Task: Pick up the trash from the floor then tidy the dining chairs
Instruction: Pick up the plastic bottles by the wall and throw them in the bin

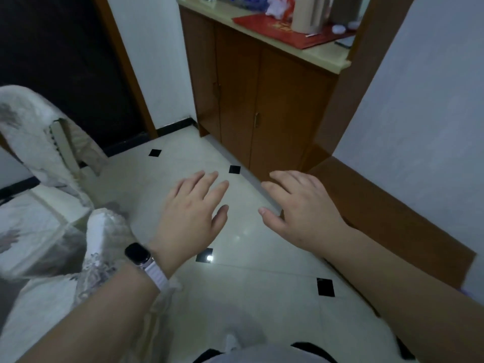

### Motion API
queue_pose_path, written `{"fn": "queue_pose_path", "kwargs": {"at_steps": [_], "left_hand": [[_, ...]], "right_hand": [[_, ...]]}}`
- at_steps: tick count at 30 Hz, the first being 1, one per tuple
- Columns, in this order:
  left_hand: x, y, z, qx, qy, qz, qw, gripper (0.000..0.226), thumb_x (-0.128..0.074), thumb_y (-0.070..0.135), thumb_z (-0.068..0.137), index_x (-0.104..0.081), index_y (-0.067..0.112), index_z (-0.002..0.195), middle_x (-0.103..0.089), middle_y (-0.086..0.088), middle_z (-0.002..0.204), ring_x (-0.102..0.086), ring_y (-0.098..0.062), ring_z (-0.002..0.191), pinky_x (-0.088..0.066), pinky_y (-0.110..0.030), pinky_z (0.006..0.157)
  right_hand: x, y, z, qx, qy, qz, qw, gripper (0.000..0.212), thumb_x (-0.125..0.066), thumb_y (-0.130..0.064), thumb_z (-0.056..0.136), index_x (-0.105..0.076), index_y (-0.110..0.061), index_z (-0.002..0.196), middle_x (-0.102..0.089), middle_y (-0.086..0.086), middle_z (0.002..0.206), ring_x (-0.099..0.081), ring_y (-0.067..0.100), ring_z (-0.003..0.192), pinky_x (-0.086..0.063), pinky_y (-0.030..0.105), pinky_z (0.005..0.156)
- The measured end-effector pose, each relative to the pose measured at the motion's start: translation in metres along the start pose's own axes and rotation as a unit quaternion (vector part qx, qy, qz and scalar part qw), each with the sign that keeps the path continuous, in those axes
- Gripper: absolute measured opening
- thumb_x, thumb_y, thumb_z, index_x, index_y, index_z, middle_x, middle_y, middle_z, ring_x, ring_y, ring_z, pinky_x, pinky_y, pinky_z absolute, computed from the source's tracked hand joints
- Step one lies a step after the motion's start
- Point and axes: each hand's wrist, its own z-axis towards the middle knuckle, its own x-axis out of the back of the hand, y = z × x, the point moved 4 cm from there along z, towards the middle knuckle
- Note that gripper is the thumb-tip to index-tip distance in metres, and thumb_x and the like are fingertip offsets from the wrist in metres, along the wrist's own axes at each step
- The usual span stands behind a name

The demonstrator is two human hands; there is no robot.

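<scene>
My left hand [192, 216] hovers palm-down over the pale tiled floor [251, 271], fingers spread and holding nothing; a dark watch on a white strap sits on its wrist. My right hand [298, 205] hovers beside it, also spread and holding nothing. A dining chair [52, 142] with a white lace cover stands at the left, its back towards the dark doorway. A table corner [34, 231] under a lace cloth and clear plastic lies at lower left, close to my left forearm. No trash shows on the visible floor.
A brown wooden cabinet [251, 100] stands ahead against the wall, its cream top carrying a red folder [288, 30], bags and a paper roll. A brown door frame [348, 82] and brown skirting [392, 218] run along the right wall. The floor tiles have small black insets.
</scene>
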Motion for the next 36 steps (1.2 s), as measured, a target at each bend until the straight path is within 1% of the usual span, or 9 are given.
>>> {"fn": "queue_pose_path", "kwargs": {"at_steps": [6, 10, 14, 17, 20, 22, 25, 32, 36], "left_hand": [[-0.022, -0.062, 0.044, 0.039, -0.006, 0.017, 0.999, 0.044, -0.053, 0.037, 0.092, -0.060, 0.015, 0.129, -0.059, -0.011, 0.136, -0.051, -0.032, 0.129, -0.035, -0.044, 0.102], [-0.047, -0.099, 0.086, 0.069, -0.029, 0.038, 0.996, 0.045, -0.051, 0.037, 0.092, -0.058, 0.015, 0.131, -0.056, -0.011, 0.139, -0.049, -0.032, 0.130, -0.037, -0.045, 0.102], [-0.074, -0.133, 0.140, 0.077, -0.023, 0.058, 0.995, 0.046, -0.053, 0.036, 0.092, -0.058, 0.014, 0.132, -0.057, -0.012, 0.139, -0.049, -0.033, 0.131, -0.040, -0.047, 0.101], [-0.091, -0.162, 0.188, 0.111, -0.039, 0.078, 0.990, 0.046, -0.054, 0.036, 0.092, -0.058, 0.014, 0.132, -0.058, -0.011, 0.138, -0.050, -0.033, 0.130, -0.042, -0.047, 0.100], [-0.103, -0.183, 0.229, 0.120, -0.036, 0.087, 0.988, 0.047, -0.052, 0.037, 0.092, -0.059, 0.014, 0.132, -0.059, -0.011, 0.136, -0.051, -0.033, 0.128, -0.042, -0.047, 0.100], [-0.107, -0.198, 0.258, 0.128, -0.032, 0.106, 0.986, 0.048, -0.051, 0.038, 0.092, -0.059, 0.014, 0.132, -0.059, -0.011, 0.136, -0.052, -0.033, 0.128, -0.042, -0.047, 0.100], [-0.113, -0.223, 0.292, 0.158, -0.034, 0.123, 0.979, 0.048, -0.052, 0.039, 0.092, -0.059, 0.014, 0.132, -0.058, -0.012, 0.137, -0.051, -0.034, 0.127, -0.042, -0.047, 0.098], [-0.122, -0.289, 0.323, 0.215, -0.028, 0.137, 0.967, 0.048, -0.051, 0.040, 0.092, -0.060, 0.015, 0.131, -0.059, -0.012, 0.135, -0.052, -0.034, 0.126, -0.040, -0.047, 0.099], [-0.136, -0.340, 0.332, 0.227, -0.019, 0.132, 0.965, 0.046, -0.055, 0.038, 0.091, -0.061, 0.014, 0.130, -0.060, -0.012, 0.133, -0.053, -0.035, 0.125, -0.041, -0.047, 0.098]], "right_hand": [[-0.036, 0.005, 0.093, 0.052, 0.009, 0.032, 0.998, 0.046, -0.048, -0.049, 0.092, -0.063, -0.018, 0.123, -0.060, 0.005, 0.129, -0.052, 0.024, 0.120, -0.037, 0.041, 0.101], [-0.068, 0.030, 0.158, 0.070, -0.005, 0.044, 0.997, 0.046, -0.048, -0.050, 0.094, -0.061, -0.020, 0.126, -0.058, 0.003, 0.131, -0.050, 0.022, 0.121, -0.036, 0.040, 0.102], [-0.103, 0.059, 0.227, 0.093, 0.017, 0.073, 0.993, 0.046, -0.048, -0.049, 0.092, -0.063, -0.017, 0.122, -0.059, 0.006, 0.129, -0.052, 0.025, 0.118, -0.036, 0.041, 0.099], [-0.124, 0.082, 0.289, 0.106, -0.004, 0.089, 0.990, 0.047, -0.046, -0.049, 0.092, -0.062, -0.017, 0.124, -0.059, 0.007, 0.130, -0.052, 0.027, 0.119, -0.038, 0.043, 0.100], [-0.134, 0.100, 0.341, 0.123, -0.018, 0.116, 0.985, 0.049, -0.044, -0.049, 0.092, -0.062, -0.016, 0.123, -0.059, 0.008, 0.129, -0.053, 0.029, 0.119, -0.041, 0.046, 0.100], [-0.138, 0.113, 0.379, 0.139, -0.014, 0.121, 0.983, 0.050, -0.042, -0.050, 0.091, -0.063, -0.017, 0.123, -0.059, 0.008, 0.130, -0.054, 0.029, 0.119, -0.040, 0.046, 0.101], [-0.147, 0.124, 0.431, 0.168, -0.040, 0.115, 0.978, 0.053, -0.038, -0.051, 0.092, -0.061, -0.018, 0.126, -0.058, 0.007, 0.132, -0.052, 0.029, 0.121, -0.038, 0.045, 0.103], [-0.179, 0.116, 0.509, 0.198, -0.057, 0.129, 0.970, 0.053, -0.038, -0.051, 0.092, -0.062, -0.018, 0.126, -0.058, 0.006, 0.132, -0.051, 0.027, 0.122, -0.038, 0.044, 0.104], [-0.202, 0.097, 0.563, 0.201, -0.061, 0.119, 0.971, 0.053, -0.038, -0.053, 0.092, -0.061, -0.020, 0.126, -0.057, 0.004, 0.133, -0.049, 0.024, 0.123, -0.030, 0.039, 0.104]]}}
